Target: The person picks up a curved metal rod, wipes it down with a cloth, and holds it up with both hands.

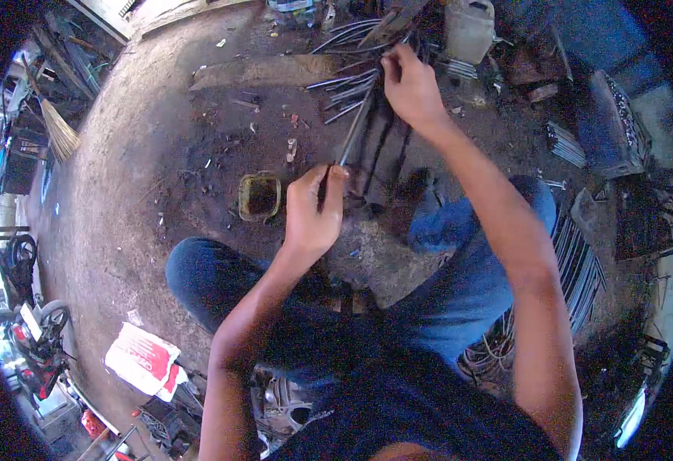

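Observation:
My left hand (315, 211) is closed around the near end of a thin metal rod (354, 131), thumb and fingers pressed together. The rod slants up and away from me. Near its far end, my right hand (416, 88) is closed in a pinch; what lies between those fingertips is too small and dark to make out. Just beyond the right hand is a dark metal piece (390, 29). Several loose metal rods (346, 94) lie left of the right hand. An open yellowish container (249, 217) with dark contents sits on the floor left of my left hand.
A flat plank (263, 71) lies ahead, and a whitish jerrycan (469, 32) stands at the far right. More rods (577, 265) lie beside my right leg. A white-and-red bag (144, 361) is at lower left; a broom (58, 129) leans farther left.

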A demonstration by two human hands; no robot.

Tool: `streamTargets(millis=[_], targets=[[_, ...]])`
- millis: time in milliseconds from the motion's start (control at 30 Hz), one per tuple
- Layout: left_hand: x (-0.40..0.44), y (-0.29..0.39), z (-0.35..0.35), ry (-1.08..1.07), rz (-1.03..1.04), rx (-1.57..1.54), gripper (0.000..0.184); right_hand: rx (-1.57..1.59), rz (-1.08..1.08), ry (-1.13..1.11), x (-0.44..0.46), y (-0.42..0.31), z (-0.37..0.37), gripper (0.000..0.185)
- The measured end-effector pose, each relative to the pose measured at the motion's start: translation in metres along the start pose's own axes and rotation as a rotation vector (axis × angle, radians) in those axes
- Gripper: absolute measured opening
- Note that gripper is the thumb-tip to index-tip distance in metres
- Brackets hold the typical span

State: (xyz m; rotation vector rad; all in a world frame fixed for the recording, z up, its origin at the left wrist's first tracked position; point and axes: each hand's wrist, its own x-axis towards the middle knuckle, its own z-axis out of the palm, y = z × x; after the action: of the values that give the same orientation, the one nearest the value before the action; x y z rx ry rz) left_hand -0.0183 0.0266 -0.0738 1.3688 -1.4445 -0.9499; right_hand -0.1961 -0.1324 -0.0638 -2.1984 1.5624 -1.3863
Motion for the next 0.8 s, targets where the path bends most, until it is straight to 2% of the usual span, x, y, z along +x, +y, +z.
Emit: streamTargets(millis=[67, 167, 200, 267, 300, 333, 400, 433, 500, 533, 600, 700, 733, 800], targets=[[0.001, -0.009, 0.001, 0.006, -0.033, -0.073, 0.022, -0.027, 0.068, -0.111, -0.018, -0.024, -0.003, 0.015], [0.005, -0.015, -0.006, 0.049, -0.101, -0.114, 0.022, 0.13, -0.054, -0.389, -0.066, -0.076, -0.014, 0.011], [0.004, -0.014, -0.005, 0.05, -0.111, -0.113, 0.022, 0.133, -0.049, -0.397, -0.061, -0.068, -0.01, 0.011], [0.003, -0.009, -0.001, 0.048, -0.064, -0.042, 0.025, 0.102, 0.025, -0.064, -0.03, -0.03, 0.003, 0.022], [0.001, -0.007, 0.002, 0.047, -0.059, -0.044, 0.025, 0.05, 0.143, 0.046, -0.014, 0.001, 0.014, 0.023], [-0.001, -0.005, 0.005, 0.028, -0.077, -0.107, 0.026, 0.226, 0.253, 0.041, -0.002, 0.02, 0.015, 0.024], [0.0, -0.005, 0.005, 0.016, -0.092, -0.17, 0.026, 0.997, 0.877, 0.136, 0.003, -0.003, 0.008, 0.023], [0.002, -0.007, 0.005, 0.0, -0.098, -0.239, 0.026, 0.997, 0.874, 0.132, -0.001, -0.012, 0.005, 0.023], [0.005, -0.005, 0.002, -0.014, -0.105, -0.312, 0.025, 1.338, 1.312, -0.12, -0.014, -0.029, -0.002, 0.024], [0.008, 0.001, -0.002, -0.017, -0.169, -0.375, 0.025, 1.335, 1.308, -0.125, -0.024, -0.04, -0.002, 0.024], [0.01, 0.004, -0.005, -0.013, -0.234, -0.44, 0.025, 1.357, 1.196, -0.329, -0.042, -0.057, 0.0, 0.024], [0.008, -0.008, -0.001, 0.024, -0.23, -0.353, 0.026, 1.413, 1.316, -0.221, -0.018, -0.042, 0.002, 0.026], [0.005, -0.016, 0.004, 0.029, -0.168, -0.387, 0.026, 1.361, 1.239, -0.263, -0.008, -0.041, -0.004, 0.03], [0.006, -0.015, 0.008, 0.03, -0.094, -0.424, 0.027, 1.289, 1.381, -0.2, -0.005, -0.047, -0.004, 0.032]])
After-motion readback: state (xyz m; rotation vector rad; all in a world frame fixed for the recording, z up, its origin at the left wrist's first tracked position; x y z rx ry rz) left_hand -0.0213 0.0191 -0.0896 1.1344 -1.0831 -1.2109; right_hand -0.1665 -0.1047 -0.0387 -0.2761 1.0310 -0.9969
